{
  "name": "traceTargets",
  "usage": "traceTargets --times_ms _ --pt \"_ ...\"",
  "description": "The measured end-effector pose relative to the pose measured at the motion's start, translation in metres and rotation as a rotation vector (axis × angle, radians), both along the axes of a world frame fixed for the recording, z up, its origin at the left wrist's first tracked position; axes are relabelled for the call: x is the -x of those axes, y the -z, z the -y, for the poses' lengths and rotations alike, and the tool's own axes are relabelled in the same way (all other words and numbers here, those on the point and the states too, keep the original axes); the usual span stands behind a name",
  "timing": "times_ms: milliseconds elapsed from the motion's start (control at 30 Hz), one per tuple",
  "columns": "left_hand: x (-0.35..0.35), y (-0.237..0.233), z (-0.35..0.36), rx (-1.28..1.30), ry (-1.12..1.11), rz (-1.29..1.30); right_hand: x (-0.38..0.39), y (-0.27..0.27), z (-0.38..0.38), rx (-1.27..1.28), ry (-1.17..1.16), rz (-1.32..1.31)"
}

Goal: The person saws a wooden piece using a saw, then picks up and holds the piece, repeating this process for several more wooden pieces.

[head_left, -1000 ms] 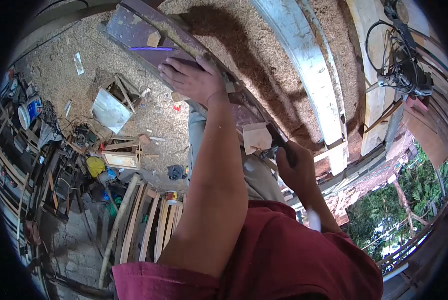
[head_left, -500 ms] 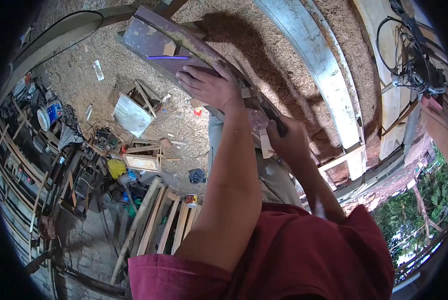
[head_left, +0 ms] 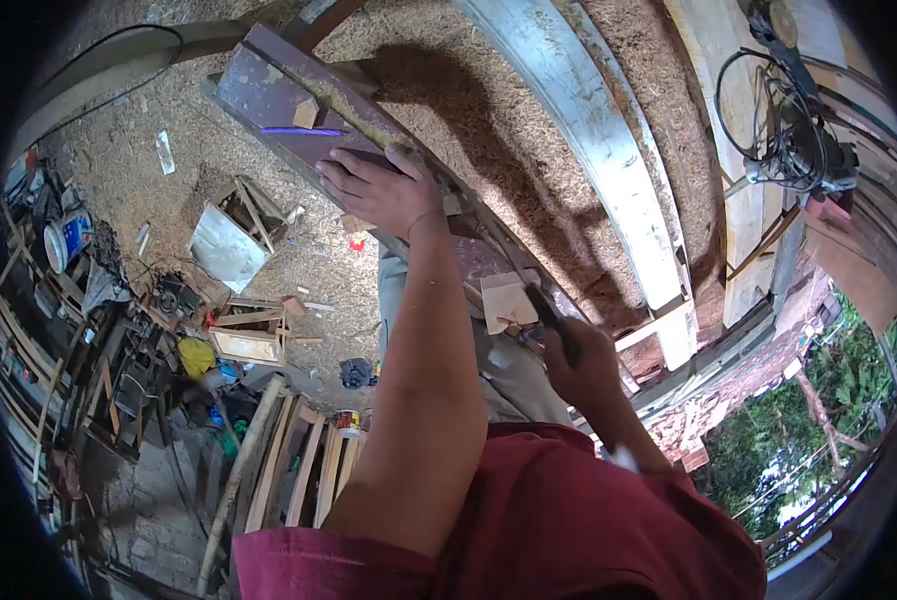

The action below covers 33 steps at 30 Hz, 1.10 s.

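My left hand (head_left: 383, 194) lies with its fingers spread on the dark reddish board (head_left: 268, 95) of the bench. Just beyond its fingertips are a purple stick (head_left: 301, 131) and a small wood block (head_left: 306, 112). My right hand (head_left: 580, 365) is closed around the dark handle of a tool (head_left: 558, 322), near the bench's lower right end. Beside that tool a pale flat wood piece (head_left: 508, 302) juts over the bench edge. The tool's far end is hard to make out.
A long curved pale beam (head_left: 598, 140) runs along the upper right. Coiled black cable (head_left: 783, 140) lies at the far right. Wooden frames (head_left: 248, 335), a bucket (head_left: 63, 242), a yellow bag (head_left: 196, 356) and slats (head_left: 308, 465) stand on the left. Shavings cover the ground.
The view has shifted, so most things sit further left. My right hand has drawn back toward my body with the tool, and more of the pale wood piece shows.
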<state>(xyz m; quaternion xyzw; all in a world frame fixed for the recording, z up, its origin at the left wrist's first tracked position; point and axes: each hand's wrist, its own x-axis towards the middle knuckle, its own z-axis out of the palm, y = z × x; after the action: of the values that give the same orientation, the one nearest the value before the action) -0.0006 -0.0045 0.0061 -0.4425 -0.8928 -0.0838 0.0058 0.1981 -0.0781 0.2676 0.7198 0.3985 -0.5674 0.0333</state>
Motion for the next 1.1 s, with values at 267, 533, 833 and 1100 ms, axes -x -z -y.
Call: traceTargets --times_ms 267,533,833,1100 --pt "-0.002 -0.004 -0.001 -0.004 -0.014 0.013 0.025 0.075 0.002 -0.301 -0.098 0.094" --pt "0.000 -0.003 -0.002 0.000 0.000 0.010 0.037 0.081 -0.017 -0.153 -0.050 0.116" --pt "0.001 -0.001 0.000 0.049 0.000 0.005 0.014 0.061 -0.003 -0.082 0.018 0.017" --pt "0.000 -0.001 0.000 0.058 -0.014 0.033 0.001 0.010 0.001 -0.039 -0.004 0.017"
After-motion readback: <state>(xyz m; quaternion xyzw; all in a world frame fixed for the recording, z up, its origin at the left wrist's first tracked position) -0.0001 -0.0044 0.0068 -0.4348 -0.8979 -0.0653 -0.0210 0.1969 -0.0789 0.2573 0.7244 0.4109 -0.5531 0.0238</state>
